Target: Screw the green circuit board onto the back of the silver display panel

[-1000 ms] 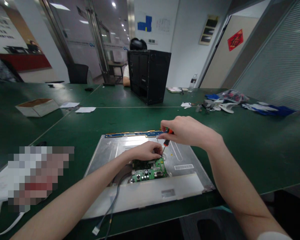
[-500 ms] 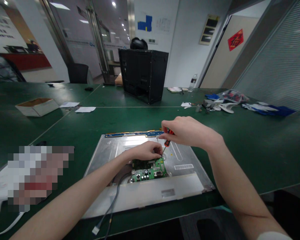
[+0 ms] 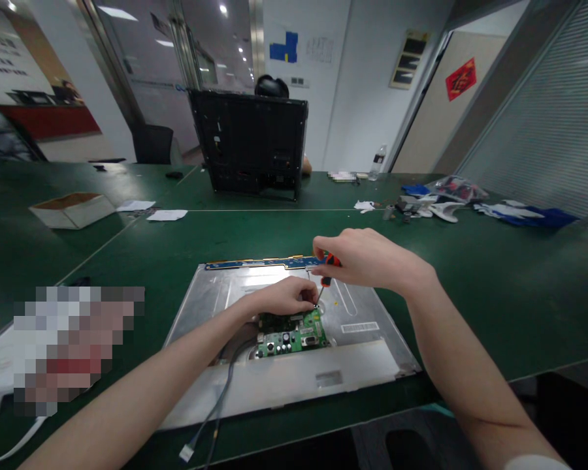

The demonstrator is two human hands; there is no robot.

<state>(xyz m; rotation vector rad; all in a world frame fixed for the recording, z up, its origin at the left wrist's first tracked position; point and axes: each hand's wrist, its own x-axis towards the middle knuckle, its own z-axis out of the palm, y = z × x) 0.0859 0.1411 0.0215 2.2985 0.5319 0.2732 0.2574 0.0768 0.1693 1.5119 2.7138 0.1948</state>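
My right hand (image 3: pixel 367 254) grips a red-and-black screwdriver (image 3: pixel 326 281), held at a slant with its tip down at the upper right corner of a green circuit board (image 3: pixel 298 338). Beside the tip, the fingers of my left hand (image 3: pixel 289 296) are closed together at the board's upper edge; whatever is pinched there is hidden or too small to make out. The board lies on the silvery back of a display panel (image 3: pixel 360 307), which rests flat before me. Along the panel's far edge runs a narrow blue circuit strip (image 3: pixel 255 264). Dark cables (image 3: pixel 229 382) trail from the board's left side.
Across the green table (image 3: pixel 235 232), a person is mostly hidden behind an upright black housing (image 3: pixel 255 143). An open box (image 3: pixel 73 212) and paper sheets (image 3: pixel 167 215) lie at left, a blurred-out item (image 3: pixel 73 346) nearer. A bottle (image 3: pixel 377 162) and gloves (image 3: pixel 524 212) are at right.
Across the table, the black housing has turned to show its broad side and shifted left. My right hand and the screwdriver have moved very slightly; my left hand stays put.
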